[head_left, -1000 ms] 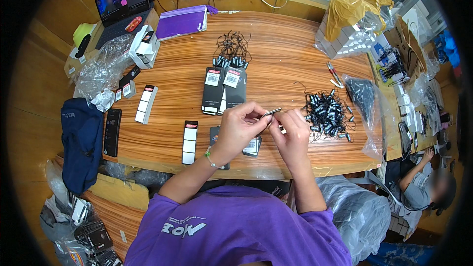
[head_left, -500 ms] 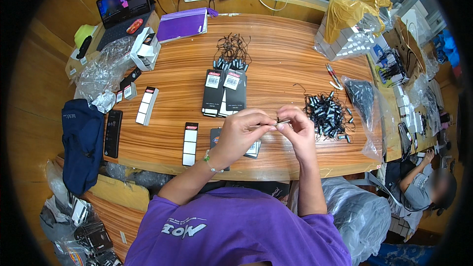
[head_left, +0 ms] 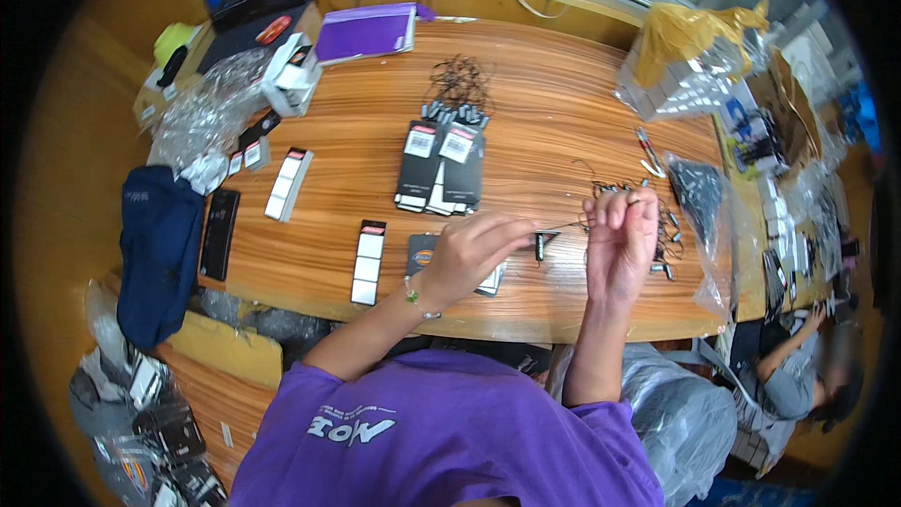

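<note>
My left hand pinches a dark, thin piece, likely a hang tag seen nearly edge-on, and a black string with a small seal hangs at its fingertips. A taut stretch of the string runs to my right hand, whose curled fingers grip its other end. Under my left hand lie dark hang tags, partly hidden. Behind my right hand is a pile of black strings with small seals. Farther off, a stack of strung dark tags rests mid-table.
A strip of white labels and a label stack lie to the left, near a phone. Snips and a clear bag of seals lie right. A box under yellow plastic stands at back right.
My hands have moved apart, the right one going right and drawing the string out between them. The whole view has shifted slightly.
</note>
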Motion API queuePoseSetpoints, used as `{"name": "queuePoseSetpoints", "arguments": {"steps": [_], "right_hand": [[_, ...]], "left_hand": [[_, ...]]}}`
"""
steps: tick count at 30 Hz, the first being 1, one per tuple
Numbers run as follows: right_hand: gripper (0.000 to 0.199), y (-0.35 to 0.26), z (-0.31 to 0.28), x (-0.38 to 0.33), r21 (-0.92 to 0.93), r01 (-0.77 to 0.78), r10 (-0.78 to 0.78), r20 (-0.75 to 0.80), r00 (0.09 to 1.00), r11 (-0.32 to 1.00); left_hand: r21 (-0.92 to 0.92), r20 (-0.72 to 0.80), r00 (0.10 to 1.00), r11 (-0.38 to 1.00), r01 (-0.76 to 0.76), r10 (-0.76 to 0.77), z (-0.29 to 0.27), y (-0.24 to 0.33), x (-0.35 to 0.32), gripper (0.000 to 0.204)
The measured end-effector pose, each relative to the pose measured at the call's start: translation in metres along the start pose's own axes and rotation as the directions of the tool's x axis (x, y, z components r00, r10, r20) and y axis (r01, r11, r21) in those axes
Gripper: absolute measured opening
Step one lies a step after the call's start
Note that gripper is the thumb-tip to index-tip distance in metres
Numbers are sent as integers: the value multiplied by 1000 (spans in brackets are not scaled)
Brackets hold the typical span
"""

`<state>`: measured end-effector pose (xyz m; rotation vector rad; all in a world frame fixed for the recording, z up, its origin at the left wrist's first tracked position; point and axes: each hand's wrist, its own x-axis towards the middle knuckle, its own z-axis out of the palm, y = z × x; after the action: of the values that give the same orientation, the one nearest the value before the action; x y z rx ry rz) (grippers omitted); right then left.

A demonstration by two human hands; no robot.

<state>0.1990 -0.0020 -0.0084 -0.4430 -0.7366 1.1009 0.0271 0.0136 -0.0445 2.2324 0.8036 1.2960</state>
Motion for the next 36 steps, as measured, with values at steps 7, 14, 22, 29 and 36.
{"name": "queuePoseSetpoints", "arguments": {"steps": [7,14,22,29,36], "right_hand": [[17,-8,2,-8,-176,-18,30,66,997,984],[22,-12,-27,-11,-285,-87,71,-67,995,955],[16,-8,-37,-16,-438,-133,103,-91,990,889],[8,-7,-29,-18,-585,-105,65,-89,994,805],[13,14,12,-23,-676,-56,118,47,992,735]], "left_hand": [[79,80,918,920,383,-389,-72,-24,-29,39],[315,239,732,764,563,-638,-139,-63,-87,54],[336,200,793,801,496,-575,-137,-63,-87,52],[-260,-10,717,694,672,-697,-132,-25,-59,31],[-493,-51,787,701,515,-615,-66,-13,-2,19]]}}
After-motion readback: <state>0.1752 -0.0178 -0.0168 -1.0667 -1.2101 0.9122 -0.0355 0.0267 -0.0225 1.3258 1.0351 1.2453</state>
